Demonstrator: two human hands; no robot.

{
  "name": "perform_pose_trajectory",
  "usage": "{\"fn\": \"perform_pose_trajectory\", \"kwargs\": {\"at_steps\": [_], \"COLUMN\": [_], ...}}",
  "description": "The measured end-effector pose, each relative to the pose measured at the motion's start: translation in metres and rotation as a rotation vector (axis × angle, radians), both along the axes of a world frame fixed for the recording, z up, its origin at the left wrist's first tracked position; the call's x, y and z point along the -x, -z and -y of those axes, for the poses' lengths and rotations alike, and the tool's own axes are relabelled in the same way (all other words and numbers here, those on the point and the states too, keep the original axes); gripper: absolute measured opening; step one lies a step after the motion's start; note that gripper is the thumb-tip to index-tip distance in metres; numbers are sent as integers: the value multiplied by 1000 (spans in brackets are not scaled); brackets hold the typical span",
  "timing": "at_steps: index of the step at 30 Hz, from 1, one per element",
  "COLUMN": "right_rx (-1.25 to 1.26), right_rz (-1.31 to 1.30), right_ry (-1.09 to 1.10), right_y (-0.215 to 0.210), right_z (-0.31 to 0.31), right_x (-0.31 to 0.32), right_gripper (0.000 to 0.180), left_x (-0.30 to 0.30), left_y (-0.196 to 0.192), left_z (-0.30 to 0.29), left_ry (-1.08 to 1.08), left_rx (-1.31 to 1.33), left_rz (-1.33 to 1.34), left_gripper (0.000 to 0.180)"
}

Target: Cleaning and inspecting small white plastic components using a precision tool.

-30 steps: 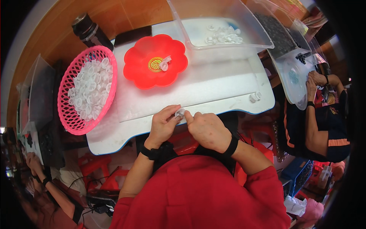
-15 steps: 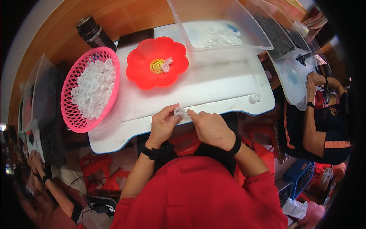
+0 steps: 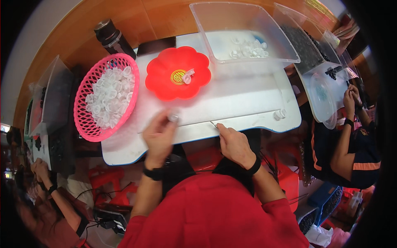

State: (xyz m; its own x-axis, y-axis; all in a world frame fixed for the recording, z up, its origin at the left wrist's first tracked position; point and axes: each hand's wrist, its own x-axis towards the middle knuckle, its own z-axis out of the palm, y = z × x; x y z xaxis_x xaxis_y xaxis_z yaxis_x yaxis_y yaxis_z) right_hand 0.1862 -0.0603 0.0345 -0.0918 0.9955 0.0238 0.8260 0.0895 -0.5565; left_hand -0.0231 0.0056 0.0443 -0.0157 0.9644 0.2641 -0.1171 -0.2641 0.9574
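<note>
My left hand (image 3: 159, 139), smeared by motion, is raised over the left part of the white table (image 3: 244, 95) near the front edge. Between its thumb and fingers it pinches a small clear plastic piece (image 3: 173, 118). By the front edge, my right hand (image 3: 236, 144) is closed round a thin tool with a slim metal tip (image 3: 213, 123), pointing left. A pink lattice basket (image 3: 78, 108) heaped with translucent plastic pieces (image 3: 109, 97) stands at the left. Right of it sits a red flower-shaped dish (image 3: 161, 84) with a few translucent pieces (image 3: 188, 77) in it.
A clear plastic bin (image 3: 264, 61) with loose translucent pieces stands at the back right. A few pieces (image 3: 280, 114) lie near the right front corner. Behind the basket is a dark flask (image 3: 113, 38). Co-workers' hands (image 3: 350, 98) show at both sides.
My hands have parted. The left has moved left with the plastic piece, away from the tool tip; the right has shifted slightly right, still gripping the tool. The view has shifted a little.
</note>
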Motion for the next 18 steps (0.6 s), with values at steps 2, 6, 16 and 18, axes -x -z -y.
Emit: {"fn": "perform_pose_trajectory", "kwargs": {"at_steps": [2, 6, 16, 18], "right_rx": [-1, -125, -127, -91], "right_rz": [-18, -36, -56, -65], "right_ry": [7, -18, 7, 15], "right_y": [-1, 5, 9, 9], "right_z": [2, 2, 3, 2], "right_x": [-4, -3, -5, -5], "right_gripper": [32, 31, 35, 34], "left_x": [27, 86, -20, -41], "left_y": [-43, -66, -31, -23], "left_z": [-19, -58, -82, -95], "left_ry": [-214, -538, -10, 16], "left_rx": [-146, -271, -253, -271], "left_rz": [-74, -153, -862, -943], "left_gripper": [27, 30, 31, 28]}}
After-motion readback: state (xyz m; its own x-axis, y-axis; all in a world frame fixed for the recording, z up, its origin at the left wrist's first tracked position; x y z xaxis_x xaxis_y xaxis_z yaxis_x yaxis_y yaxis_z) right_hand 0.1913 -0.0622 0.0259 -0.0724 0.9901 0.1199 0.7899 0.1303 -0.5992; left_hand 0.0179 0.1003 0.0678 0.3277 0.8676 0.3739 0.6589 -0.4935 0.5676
